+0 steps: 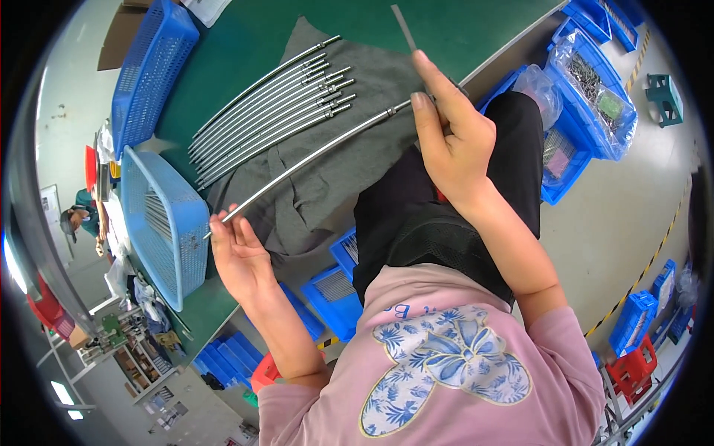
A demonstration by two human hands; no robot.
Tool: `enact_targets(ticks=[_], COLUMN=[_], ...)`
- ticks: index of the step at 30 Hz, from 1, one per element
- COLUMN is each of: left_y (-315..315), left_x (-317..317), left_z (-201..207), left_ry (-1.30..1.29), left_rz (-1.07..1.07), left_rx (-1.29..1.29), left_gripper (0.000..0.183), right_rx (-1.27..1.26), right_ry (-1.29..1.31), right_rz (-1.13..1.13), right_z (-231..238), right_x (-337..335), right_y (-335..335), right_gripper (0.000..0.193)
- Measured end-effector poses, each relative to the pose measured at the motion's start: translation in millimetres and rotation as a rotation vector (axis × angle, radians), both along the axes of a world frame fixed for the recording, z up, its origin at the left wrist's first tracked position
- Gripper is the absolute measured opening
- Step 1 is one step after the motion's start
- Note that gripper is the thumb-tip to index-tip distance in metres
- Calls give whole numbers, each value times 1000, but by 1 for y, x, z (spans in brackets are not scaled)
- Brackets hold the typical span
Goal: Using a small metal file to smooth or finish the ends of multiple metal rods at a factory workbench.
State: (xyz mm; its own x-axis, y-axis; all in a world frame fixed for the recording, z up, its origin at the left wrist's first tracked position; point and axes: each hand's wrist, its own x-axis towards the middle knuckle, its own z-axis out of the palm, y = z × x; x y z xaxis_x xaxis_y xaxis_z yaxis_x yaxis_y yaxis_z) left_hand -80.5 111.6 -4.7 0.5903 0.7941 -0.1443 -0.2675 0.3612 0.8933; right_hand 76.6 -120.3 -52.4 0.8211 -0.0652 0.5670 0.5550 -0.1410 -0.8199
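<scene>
A long silver metal rod [312, 158] with a ringed collar near its right end slants between my two hands. Around its lower left end, the thumb and fingers of my left hand [244, 260] are pinched. My right hand [457, 137] grips the collared end between thumb and fingers. A thin, pale grey strip or tube [404, 28] runs up from my right index fingertip; whether that hand holds it too is unclear. Beyond the rod, several similar metal rods [268, 115] lie side by side on a grey cloth [305, 197].
The cloth covers part of a green tabletop [364, 22]. At the left stand a light blue basket [190, 245] with rods inside and a darker blue basket [152, 74]. Blue bins [595, 97] with small metal parts sit at the right. Another person [78, 215] is at the far left.
</scene>
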Motion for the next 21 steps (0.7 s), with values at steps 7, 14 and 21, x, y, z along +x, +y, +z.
enact_targets(ticks=[7, 14, 21], left_y=[3, -70, -75], left_x=[-21, 87, 121], left_z=[40, 30, 32], left_ry=[919, 209, 346], left_rz=[-265, -601, -954], left_rx=[465, 1660, 1476], left_gripper=[21, 15, 12], right_rx=[-188, -177, -207], right_ry=[11, 40, 36], right_rz=[-77, -48, -126], right_z=[-3, 4, -2], right_x=[3, 2, 9], right_y=[-4, -9, -23], right_gripper=[47, 43, 40])
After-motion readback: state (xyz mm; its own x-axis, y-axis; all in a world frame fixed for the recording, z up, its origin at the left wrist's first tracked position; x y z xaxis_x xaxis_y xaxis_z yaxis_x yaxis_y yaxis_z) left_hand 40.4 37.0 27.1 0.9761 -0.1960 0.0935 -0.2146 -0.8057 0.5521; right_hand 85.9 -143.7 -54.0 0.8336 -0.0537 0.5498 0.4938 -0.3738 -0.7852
